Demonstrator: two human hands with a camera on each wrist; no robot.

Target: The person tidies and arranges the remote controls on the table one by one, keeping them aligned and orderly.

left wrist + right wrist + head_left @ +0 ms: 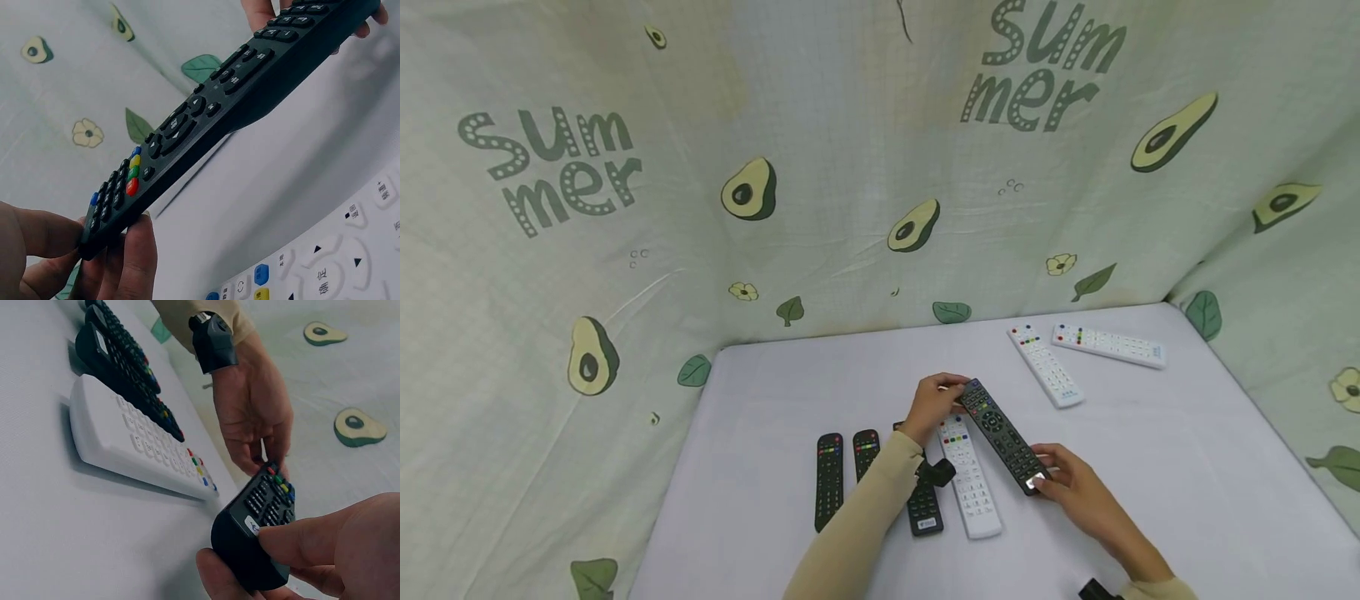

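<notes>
Left hand (934, 408) and right hand (1078, 487), both mine, hold the black remote control (1003, 437) by its opposite ends, raised above the smooth white tabletop (775, 392). My left thumb and fingers close in a narrow pinch on the far end; my right thumb presses at the whitish label (252, 525) on the near end, fingers curled beneath. The casing is a long, dull bar with raised keys, a round navigation pad and an underside that thickens toward my right hand.

Units lying on the tabletop, left to right:
1. Slim black remote (830, 479), ends rounded.
2. Second black remote (866, 450), partly covered by my beige fabric sleeve (857, 533).
3. Third black remote (923, 502), pale label at its near end, partly hidden by my left arm.
4. White remote (970, 483), rounded casing, raised white keys; just beside unit 3.
5. Diagonal white remote (1047, 367), farther back.
6. Crosswise white remote (1108, 346), near unit 5.

Backing: wrinkled cloth (820, 125) printed with avocados and leaves.
</notes>
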